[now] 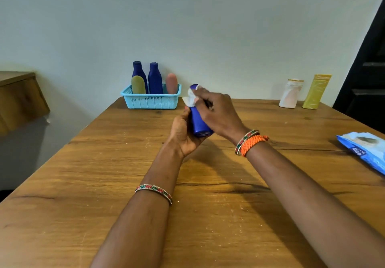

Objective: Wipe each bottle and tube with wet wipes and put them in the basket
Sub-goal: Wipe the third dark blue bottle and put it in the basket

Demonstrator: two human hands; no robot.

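Note:
My left hand (183,132) grips the lower body of a blue bottle (199,122) held above the middle of the table, its base toward me. My right hand (216,113) holds a white wet wipe (191,97) wrapped round the bottle's top. The light blue basket (151,102) stands at the table's far edge against the wall. In it stand two blue bottles (155,79), an olive tube (138,85) and a pink tube (171,83). A white bottle (290,93) and a yellow tube (316,91) stand at the far right.
A blue pack of wet wipes (364,150) lies at the table's right edge. The wooden table (104,174) runs to the wall. A wooden cabinet (18,98) is off to the left, and a dark doorway (368,69) is at the right.

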